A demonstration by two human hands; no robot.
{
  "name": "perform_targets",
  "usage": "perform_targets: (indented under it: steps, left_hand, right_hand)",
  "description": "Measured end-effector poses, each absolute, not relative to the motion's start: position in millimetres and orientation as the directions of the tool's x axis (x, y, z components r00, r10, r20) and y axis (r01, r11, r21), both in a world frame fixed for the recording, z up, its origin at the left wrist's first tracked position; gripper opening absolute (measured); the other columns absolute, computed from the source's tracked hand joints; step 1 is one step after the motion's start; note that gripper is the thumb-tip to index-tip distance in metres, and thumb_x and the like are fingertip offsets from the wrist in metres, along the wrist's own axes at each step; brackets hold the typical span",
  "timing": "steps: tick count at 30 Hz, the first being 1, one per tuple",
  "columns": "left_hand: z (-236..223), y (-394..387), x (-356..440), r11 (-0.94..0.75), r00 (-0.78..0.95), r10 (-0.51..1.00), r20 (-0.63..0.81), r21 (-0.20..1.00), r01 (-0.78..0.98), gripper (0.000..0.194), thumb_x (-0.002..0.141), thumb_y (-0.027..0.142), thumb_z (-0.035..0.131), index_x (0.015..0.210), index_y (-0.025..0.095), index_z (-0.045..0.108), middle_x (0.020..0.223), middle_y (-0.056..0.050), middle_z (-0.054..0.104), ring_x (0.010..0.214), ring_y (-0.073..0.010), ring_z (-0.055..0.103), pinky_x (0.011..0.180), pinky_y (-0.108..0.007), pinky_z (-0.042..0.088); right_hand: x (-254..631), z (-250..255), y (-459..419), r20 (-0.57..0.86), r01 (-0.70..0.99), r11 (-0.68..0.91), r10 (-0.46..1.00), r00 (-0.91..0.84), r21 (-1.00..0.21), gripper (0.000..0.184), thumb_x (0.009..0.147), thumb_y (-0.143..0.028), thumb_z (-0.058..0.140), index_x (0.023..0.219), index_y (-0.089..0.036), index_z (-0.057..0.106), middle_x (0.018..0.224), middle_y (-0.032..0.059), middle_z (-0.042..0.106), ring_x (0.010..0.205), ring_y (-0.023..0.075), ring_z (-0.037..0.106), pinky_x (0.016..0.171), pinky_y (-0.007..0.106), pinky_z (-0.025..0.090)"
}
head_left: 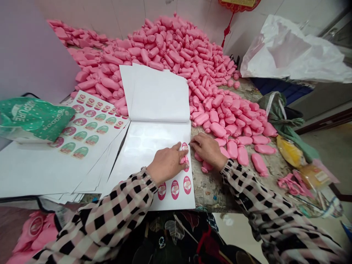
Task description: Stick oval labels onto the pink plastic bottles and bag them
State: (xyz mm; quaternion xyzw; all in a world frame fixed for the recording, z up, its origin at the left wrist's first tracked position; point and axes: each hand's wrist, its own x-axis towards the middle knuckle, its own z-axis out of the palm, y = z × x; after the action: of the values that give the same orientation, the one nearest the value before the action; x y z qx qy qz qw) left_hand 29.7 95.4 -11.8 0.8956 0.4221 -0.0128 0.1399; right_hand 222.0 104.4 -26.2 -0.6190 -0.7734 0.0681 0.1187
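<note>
A white sheet of oval pink stickers lies in front of me, its upper left part shiny and bare. My left hand rests on this sheet, fingers stretched out and apart beside the stickers near its right edge. A small pink patch shows by its fingertips; I cannot tell whether it is a sticker or something else. My right hand is at the sheet's right edge, beside the top sticker, with thumb and forefinger pinched together. What is in the pinch is too small to make out. Small pink bottles lie close around that hand.
A large heap of pink bottles fills the back. Folded-back white sheets lean toward it. At left are more sticker sheets under a green plastic bag. At right lie a white bag, a yellow packet and pink scraps.
</note>
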Motion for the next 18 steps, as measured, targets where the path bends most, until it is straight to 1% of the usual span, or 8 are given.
perform_targets:
  steps: [7, 12, 15, 18]
  left_hand:
    - [-12.8, 95.5, 26.5, -0.637, 0.667, 0.734, -0.129, 0.209, 0.742, 0.052, 0.084, 0.053, 0.052, 0.132, 0.035, 0.047, 0.147, -0.006, 0.037, 0.099, -0.0287, 0.063, 0.072, -0.039, 0.050]
    - [-13.4, 95.7, 26.5, -0.651, 0.677, 0.726, -0.124, 0.197, 0.733, 0.052, 0.083, 0.053, 0.052, 0.132, 0.034, 0.047, 0.147, -0.007, 0.036, 0.097, -0.0290, 0.063, 0.071, -0.039, 0.051]
    - [-13.6, 95.9, 26.4, -0.653, 0.679, 0.724, -0.125, 0.197, 0.732, 0.053, 0.084, 0.053, 0.051, 0.133, 0.034, 0.046, 0.147, -0.007, 0.036, 0.098, -0.0294, 0.063, 0.071, -0.040, 0.051]
    - [-13.8, 96.0, 26.0, -0.650, 0.679, 0.722, -0.131, 0.208, 0.731, 0.053, 0.084, 0.053, 0.050, 0.134, 0.035, 0.045, 0.148, -0.006, 0.035, 0.098, -0.0291, 0.062, 0.073, -0.039, 0.050]
  right_hand:
    - [228.7, -31.9, 107.7, 0.091, 0.891, 0.272, 0.962, -0.257, -0.363, 0.014, 0.088, -0.030, 0.053, 0.086, -0.022, 0.064, 0.086, 0.0012, 0.062, 0.082, 0.0151, 0.056, 0.067, 0.026, 0.037]
    - [228.5, -33.5, 109.2, 0.125, 0.898, 0.248, 0.968, -0.217, -0.364, 0.013, 0.087, -0.029, 0.054, 0.085, -0.021, 0.065, 0.088, 0.0021, 0.062, 0.084, 0.0161, 0.056, 0.069, 0.026, 0.038]
    - [229.5, -32.6, 112.3, 0.100, 0.895, 0.257, 0.966, -0.237, -0.365, 0.014, 0.087, -0.029, 0.054, 0.085, -0.021, 0.065, 0.088, 0.0024, 0.063, 0.084, 0.0164, 0.056, 0.070, 0.027, 0.038]
    - [231.2, -31.9, 114.9, 0.052, 0.867, 0.272, 0.960, -0.276, -0.417, 0.014, 0.086, -0.029, 0.055, 0.085, -0.021, 0.066, 0.087, 0.0018, 0.064, 0.082, 0.0154, 0.056, 0.071, 0.026, 0.038]
